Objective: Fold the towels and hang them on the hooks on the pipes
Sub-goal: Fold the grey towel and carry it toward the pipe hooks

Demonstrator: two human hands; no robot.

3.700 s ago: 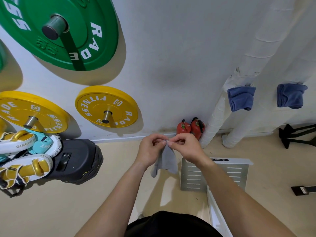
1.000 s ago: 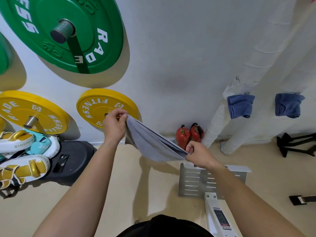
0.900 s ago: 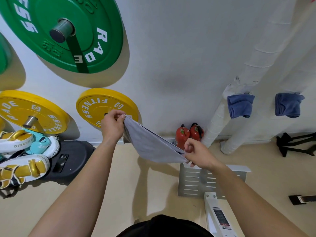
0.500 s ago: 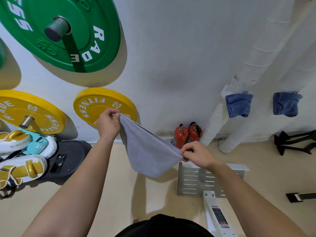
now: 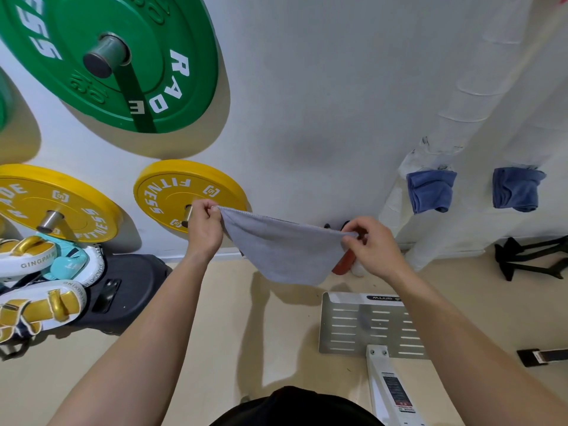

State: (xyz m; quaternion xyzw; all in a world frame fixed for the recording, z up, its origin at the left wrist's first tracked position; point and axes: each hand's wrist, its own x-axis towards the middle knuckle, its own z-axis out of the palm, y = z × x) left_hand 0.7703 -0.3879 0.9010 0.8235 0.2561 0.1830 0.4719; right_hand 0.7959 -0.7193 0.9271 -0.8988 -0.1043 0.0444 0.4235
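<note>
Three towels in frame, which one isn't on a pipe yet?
The grey towel, stretched between the left hand and right hand. The two blue folded towels already hang on the white pipes.

A plain grey towel (image 5: 284, 252) is seen; two folded towels (image 5: 430, 190) (image 5: 516, 189) are blue. White lettering is borne by a green weight plate (image 5: 107, 56) and yellow plates (image 5: 187, 192). The floor (image 5: 233, 327) is beige.
</note>
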